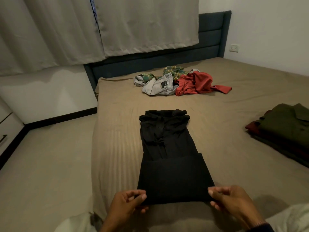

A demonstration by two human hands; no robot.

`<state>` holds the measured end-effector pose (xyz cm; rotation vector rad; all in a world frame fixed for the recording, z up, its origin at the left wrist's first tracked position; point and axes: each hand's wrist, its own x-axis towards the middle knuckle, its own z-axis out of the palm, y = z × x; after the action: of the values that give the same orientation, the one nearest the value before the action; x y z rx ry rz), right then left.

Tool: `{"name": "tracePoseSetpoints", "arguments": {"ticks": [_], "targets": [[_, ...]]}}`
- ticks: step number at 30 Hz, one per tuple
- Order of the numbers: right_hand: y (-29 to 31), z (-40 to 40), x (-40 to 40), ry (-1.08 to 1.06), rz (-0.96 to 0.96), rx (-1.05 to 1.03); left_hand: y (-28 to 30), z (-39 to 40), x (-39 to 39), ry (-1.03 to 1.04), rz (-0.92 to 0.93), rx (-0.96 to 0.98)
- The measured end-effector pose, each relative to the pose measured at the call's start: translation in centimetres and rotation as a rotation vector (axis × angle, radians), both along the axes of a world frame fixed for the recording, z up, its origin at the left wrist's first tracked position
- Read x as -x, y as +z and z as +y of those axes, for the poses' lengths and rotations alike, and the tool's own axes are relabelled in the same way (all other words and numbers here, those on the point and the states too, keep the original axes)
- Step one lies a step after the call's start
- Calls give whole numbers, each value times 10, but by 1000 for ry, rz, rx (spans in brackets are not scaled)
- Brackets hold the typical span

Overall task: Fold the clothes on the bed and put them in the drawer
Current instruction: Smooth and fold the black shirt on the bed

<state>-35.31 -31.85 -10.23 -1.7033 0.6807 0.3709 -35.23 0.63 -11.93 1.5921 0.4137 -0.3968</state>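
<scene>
**Both hands pinch the near edge of a black shirt on the bed**

At six o'clock, nearest the camera, the left hand (128, 202) pinches the near left corner of the long black button-up shirt (168, 158), thumb on top and fingers (144, 209) curled under the cloth. The right hand (234, 200) grips the near right corner in the same way, its fingers (215, 206) curled round the fold.

The shirt lies flat on the bed with the tan striped sheet (117, 144), narrowed lengthwise and running toward twelve o'clock. Its lower part is doubled up over itself, so a smooth black panel covers the near end; the collar sits at the far end.

At three o'clock, well apart from the shirt, a stack of folded garments (282, 129) rests on the sheet, an olive-green shirt on top of dark red cloth.

Farther off at twelve o'clock lies an unfolded heap: a red shirt (195, 83), light grey jeans (160, 87) touching it, and a green plaid shirt (173, 72) behind both.

Beyond them stands a dark blue padded headboard (212, 36), partly covered by pale grey curtains (147, 24). At nine o'clock, on the floor side, a white drawer front with a dark handle (3, 139) shows at the picture's edge.
</scene>
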Motion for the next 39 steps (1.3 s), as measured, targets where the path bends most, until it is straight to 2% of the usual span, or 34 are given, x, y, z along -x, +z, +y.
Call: {"name": "tracePoseSetpoints", "arguments": {"ticks": [6, 10, 13, 17, 19, 22, 26, 28, 30, 32, 35, 39], "targets": [[12, -12, 19, 145, 140, 52, 8, 10, 28, -215, 157, 6], [27, -15, 19, 286, 143, 51, 10, 20, 28, -299, 84, -54], [42, -17, 14, 399, -9, 142, 20, 16, 17, -234, -77, -180], [56, -18, -5, 302, -201, 183, 46, 8, -13, -155, -350, -290], [61, -18, -24, 295, -345, 307, 58, 5, -37, -128, -525, -383], [67, -17, -67, 247, -574, 376, 68, -2, -82, 0, -652, -327], [62, -3, -139, 203, -648, 223, 61, -15, -147, 80, -574, -152], [48, 4, -175, 150, -648, 249, 47, -22, -175, 124, -519, -102], [31, 12, -204, 79, -621, 269, 32, -25, -198, 144, -458, -136], [13, 16, -217, 56, -504, 329, 18, -25, -207, 140, -324, -145], [-14, 17, -209, 174, -239, 490, -3, -19, -199, 127, -139, -262], [-44, 21, -173, 226, -165, 594, -22, -19, -181, 91, -79, -543]]}}
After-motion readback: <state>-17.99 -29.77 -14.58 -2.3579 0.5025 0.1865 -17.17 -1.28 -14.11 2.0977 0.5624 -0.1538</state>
